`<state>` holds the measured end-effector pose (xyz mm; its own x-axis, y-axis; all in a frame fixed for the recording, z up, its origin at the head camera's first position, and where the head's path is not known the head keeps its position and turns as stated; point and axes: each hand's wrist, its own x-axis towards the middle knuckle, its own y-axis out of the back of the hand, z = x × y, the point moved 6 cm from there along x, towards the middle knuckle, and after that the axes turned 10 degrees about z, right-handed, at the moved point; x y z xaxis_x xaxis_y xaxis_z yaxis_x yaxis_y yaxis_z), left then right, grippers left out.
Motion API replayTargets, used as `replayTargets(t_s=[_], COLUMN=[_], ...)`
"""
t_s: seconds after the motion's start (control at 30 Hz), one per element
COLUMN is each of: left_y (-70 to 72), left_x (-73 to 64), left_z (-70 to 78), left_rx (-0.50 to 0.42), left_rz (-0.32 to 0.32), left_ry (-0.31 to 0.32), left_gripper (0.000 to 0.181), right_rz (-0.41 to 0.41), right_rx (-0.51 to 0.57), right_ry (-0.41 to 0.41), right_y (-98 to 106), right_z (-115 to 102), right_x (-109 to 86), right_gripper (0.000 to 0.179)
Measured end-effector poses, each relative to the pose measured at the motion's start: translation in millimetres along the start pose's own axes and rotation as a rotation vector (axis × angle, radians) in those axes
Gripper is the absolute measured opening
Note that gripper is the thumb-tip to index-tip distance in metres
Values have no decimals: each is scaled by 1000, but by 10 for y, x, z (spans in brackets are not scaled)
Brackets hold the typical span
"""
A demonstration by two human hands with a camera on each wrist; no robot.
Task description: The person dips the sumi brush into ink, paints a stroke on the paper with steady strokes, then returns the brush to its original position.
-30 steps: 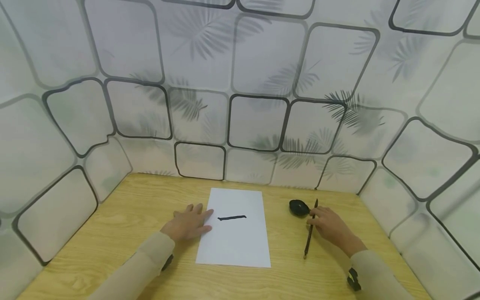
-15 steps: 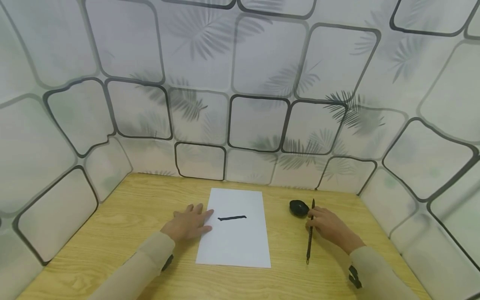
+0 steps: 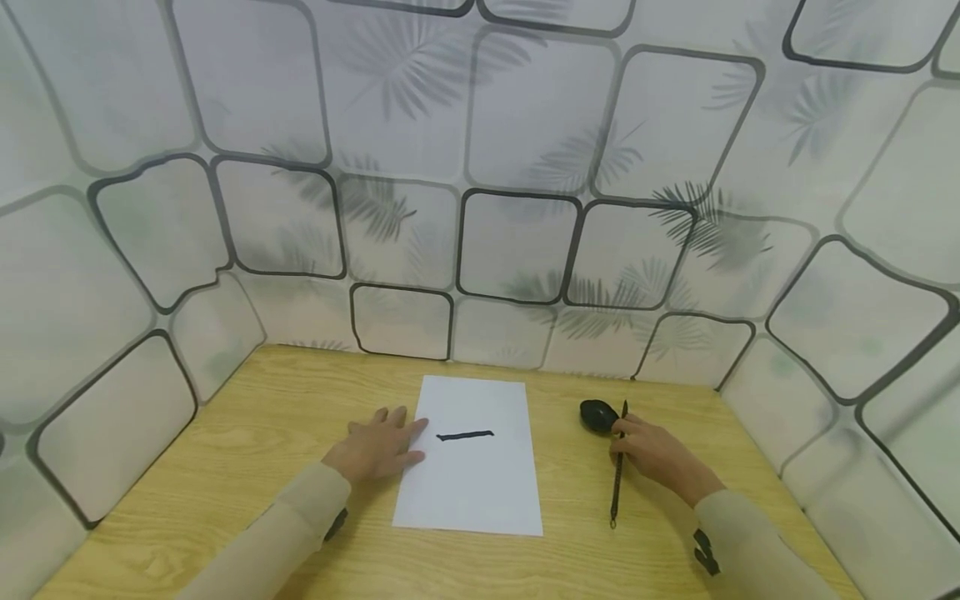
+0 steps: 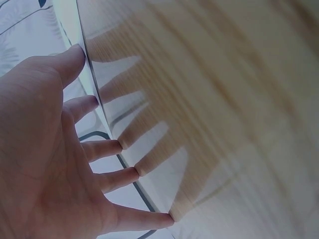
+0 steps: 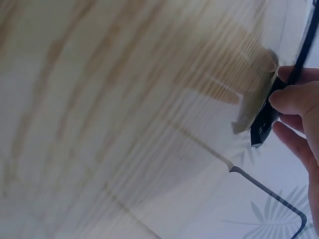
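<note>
My left hand point(image 3: 375, 447) lies with spread fingers at the left edge of a white sheet of paper point(image 3: 472, 492), thumb and fingertips on its margin. One black ink stroke point(image 3: 465, 436) crosses the sheet. In the left wrist view the fingertips of the left hand point(image 4: 55, 139) press down on the surface. To the right of the paper, my right hand point(image 3: 656, 450) holds a dark writing brush point(image 3: 618, 483), its pointed end away from me and a small loop at the near end. Its fingertips are right at the rim of a black ink dish point(image 3: 597, 416), also visible as a dark dish point(image 5: 265, 117) in the right wrist view.
The wood-grain table point(image 3: 315, 383) meets a patterned wall covering point(image 3: 510, 250) at the back and both sides. The ink dish stands near the back, between the paper and the right side wall.
The brush in my right hand has turned slightly more upright, its far end shifting left and its loop end drawing nearer to me. The left hand and paper have stayed put.
</note>
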<state>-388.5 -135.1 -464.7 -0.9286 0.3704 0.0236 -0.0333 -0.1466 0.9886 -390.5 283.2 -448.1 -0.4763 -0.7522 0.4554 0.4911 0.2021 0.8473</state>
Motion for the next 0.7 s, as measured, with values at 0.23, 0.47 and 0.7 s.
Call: replayTargets(t_s=[0.23, 0.47, 0.7], left_y=[-14, 12, 23], left_x=[10, -28, -56], left_z=[4, -17, -52], left_rx=[1, -36, -120], left_rz=[-8, -5, 11], left_ry=[-8, 6, 32], left_gripper=[64, 64, 62], right_rz=[-72, 19, 95], right_rx=[8, 25, 54], right_ry=[-61, -74, -228], right_y=[19, 104, 300], right_z=[-45, -116, -186], right_x=[22, 197, 395], right_gripper=[27, 24, 21])
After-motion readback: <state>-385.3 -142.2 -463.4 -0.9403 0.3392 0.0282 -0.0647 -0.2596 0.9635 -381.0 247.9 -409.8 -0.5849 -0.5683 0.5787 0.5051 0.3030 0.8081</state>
